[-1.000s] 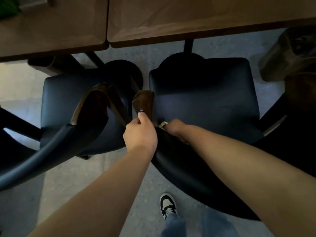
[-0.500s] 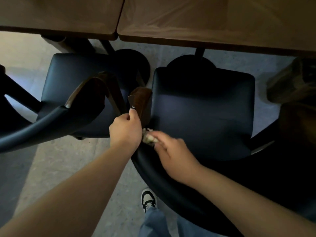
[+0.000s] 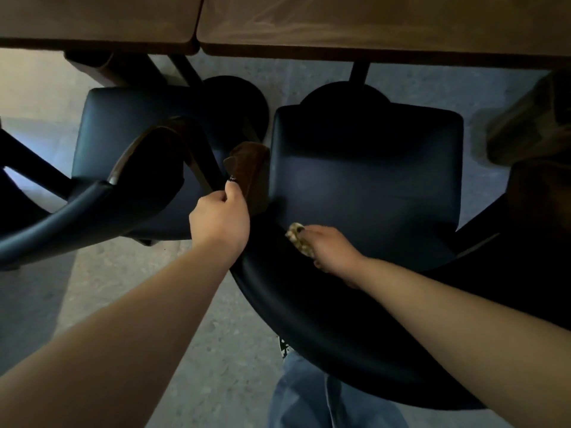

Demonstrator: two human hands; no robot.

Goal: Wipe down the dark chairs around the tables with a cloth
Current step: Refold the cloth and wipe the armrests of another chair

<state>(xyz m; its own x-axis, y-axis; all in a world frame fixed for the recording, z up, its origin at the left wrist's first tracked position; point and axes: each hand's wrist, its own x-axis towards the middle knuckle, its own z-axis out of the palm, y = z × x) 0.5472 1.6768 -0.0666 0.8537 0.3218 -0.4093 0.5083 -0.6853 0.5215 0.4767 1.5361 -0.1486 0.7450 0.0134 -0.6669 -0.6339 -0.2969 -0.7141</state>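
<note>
The left hand [image 3: 220, 223] curls around the brown wooden armrest end [image 3: 247, 171] of the dark padded chair with the curved backrest [image 3: 364, 180], its thumb lying up along the wood. Just to the right of it, the right hand [image 3: 332, 251] grips a small crumpled pale patterned cloth [image 3: 297, 239] and presses it against the inner face of the chair's curved dark backrest rail [image 3: 309, 319], where the rail meets the seat. The cloth shows only at the fingertips; the rest is hidden under the hand.

Left of the left hand stands a second dark padded chair with a curved wooden arm [image 3: 129, 134], its backrest rail sweeping toward the lower left. Beyond both hands, two brown wooden tabletops [image 3: 340, 23] meet edge to edge, above black round pedestal bases [image 3: 238, 100]. Beneath the forearms lie the grey speckled floor [image 3: 191, 350], blue jeans [image 3: 309, 396] and part of a black-and-white shoe [image 3: 282, 347], just showing under the backrest.
</note>
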